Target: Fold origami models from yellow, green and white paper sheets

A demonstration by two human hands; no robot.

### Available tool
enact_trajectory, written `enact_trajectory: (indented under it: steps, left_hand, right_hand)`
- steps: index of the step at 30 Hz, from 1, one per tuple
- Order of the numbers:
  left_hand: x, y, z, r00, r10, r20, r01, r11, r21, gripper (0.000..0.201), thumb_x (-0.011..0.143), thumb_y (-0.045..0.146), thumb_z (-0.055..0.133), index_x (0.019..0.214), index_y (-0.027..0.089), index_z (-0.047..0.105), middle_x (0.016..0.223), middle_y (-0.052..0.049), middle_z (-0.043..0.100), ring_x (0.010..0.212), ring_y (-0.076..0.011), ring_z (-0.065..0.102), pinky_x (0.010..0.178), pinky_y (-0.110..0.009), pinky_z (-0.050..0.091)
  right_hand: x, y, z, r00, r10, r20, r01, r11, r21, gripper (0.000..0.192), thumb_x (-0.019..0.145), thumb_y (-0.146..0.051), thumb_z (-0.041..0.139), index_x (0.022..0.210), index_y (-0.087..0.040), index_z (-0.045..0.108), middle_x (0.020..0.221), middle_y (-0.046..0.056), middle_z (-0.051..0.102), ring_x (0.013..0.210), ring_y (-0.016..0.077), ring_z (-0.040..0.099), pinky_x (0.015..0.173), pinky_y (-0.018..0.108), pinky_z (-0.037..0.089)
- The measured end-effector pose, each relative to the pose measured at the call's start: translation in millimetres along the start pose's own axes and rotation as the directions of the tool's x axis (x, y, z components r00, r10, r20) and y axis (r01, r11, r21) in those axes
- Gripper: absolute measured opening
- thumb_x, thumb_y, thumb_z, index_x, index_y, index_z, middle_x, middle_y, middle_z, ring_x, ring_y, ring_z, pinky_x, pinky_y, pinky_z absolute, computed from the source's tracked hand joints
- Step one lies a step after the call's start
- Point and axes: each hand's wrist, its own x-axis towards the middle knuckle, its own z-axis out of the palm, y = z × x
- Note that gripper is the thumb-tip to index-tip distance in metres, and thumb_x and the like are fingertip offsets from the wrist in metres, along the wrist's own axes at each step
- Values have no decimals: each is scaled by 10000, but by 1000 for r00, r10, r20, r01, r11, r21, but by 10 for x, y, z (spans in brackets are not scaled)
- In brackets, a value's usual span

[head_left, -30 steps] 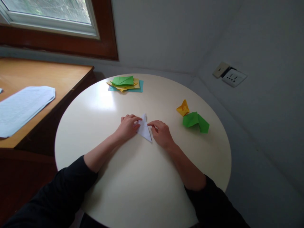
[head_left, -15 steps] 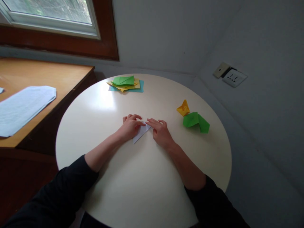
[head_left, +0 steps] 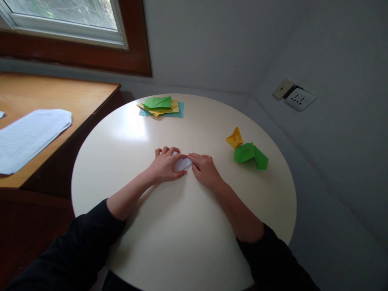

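Note:
A small piece of folded white paper [head_left: 182,164] lies near the middle of the round white table [head_left: 182,242]. My left hand [head_left: 165,165] covers its left side, with the index finger across the top edge and the thumb along the near side, so the paper is between them. At the paper's right corner, my right hand [head_left: 206,169] has its fingers closed together and holds that end. Part of the paper is hidden under my left fingers.
A yellow folded paper piece [head_left: 235,138] and a green folded paper piece [head_left: 251,155] sit on the right. At the far edge lies a stack of coloured papers [head_left: 160,106]. Left of the table is a wooden desk [head_left: 91,93] with white printed sheets [head_left: 33,137].
My left hand has spread its thumb away from the index finger, down to the paper's near side. The paper's lower left point is now covered. My right hand has barely moved.

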Motion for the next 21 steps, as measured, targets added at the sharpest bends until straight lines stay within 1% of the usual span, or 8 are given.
enact_trajectory:
  steps: [5, 8, 12, 18, 21]
  left_hand:
    - [-5, 28, -44, 999, -13, 36, 13, 1000, 0, 489, 724, 437, 521, 1195, 307, 541, 1187, -78, 506, 1014, -300, 419, 875, -459, 278]
    - [1, 17, -47, 999, -25, 36, 26, 999, -23, 466, 731, 402, 510, 1186, 316, 553, 1192, -68, 507, 1026, -297, 418, 885, -456, 284]
    - [12, -8, -39, 999, -40, 34, 42, 997, -60, 424, 761, 413, 475, 1162, 321, 579, 1193, -60, 516, 1038, -295, 418, 896, -464, 289]
    - [22, -34, -31, 999, -45, 25, 47, 994, -98, 390, 772, 365, 474, 1138, 317, 602, 1204, -55, 535, 1072, -290, 430, 915, -472, 289]
    - [33, -63, -17, 999, -51, 14, 53, 990, -128, 367, 792, 374, 459, 1113, 303, 620, 1218, -55, 552, 1107, -283, 438, 936, -478, 279]
  right_hand:
    - [0, 10, -4, 1000, -5, 1, 5, 1000, 2, 403, 748, -63, 469, 1102, -204, 598, 1192, 79, 612, 1124, 186, 551, 971, 414, 358]
    - [2, 4, -13, 1000, 3, -4, -3, 1000, 16, 396, 753, -69, 479, 1100, -215, 602, 1187, 72, 616, 1118, 185, 557, 969, 414, 368]
    - [7, -1, -23, 1000, 15, -3, -15, 999, 38, 375, 762, -78, 495, 1090, -218, 612, 1178, 69, 620, 1123, 189, 556, 970, 417, 381]
    - [2, 18, -20, 1000, -14, -18, 15, 998, 66, 346, 760, -99, 529, 1065, -227, 630, 1155, 60, 635, 1099, 184, 572, 971, 398, 400]
    - [0, 28, -13, 1000, -12, -23, 14, 997, 72, 325, 761, -126, 556, 1059, -226, 635, 1150, 60, 638, 1095, 187, 575, 974, 397, 401]
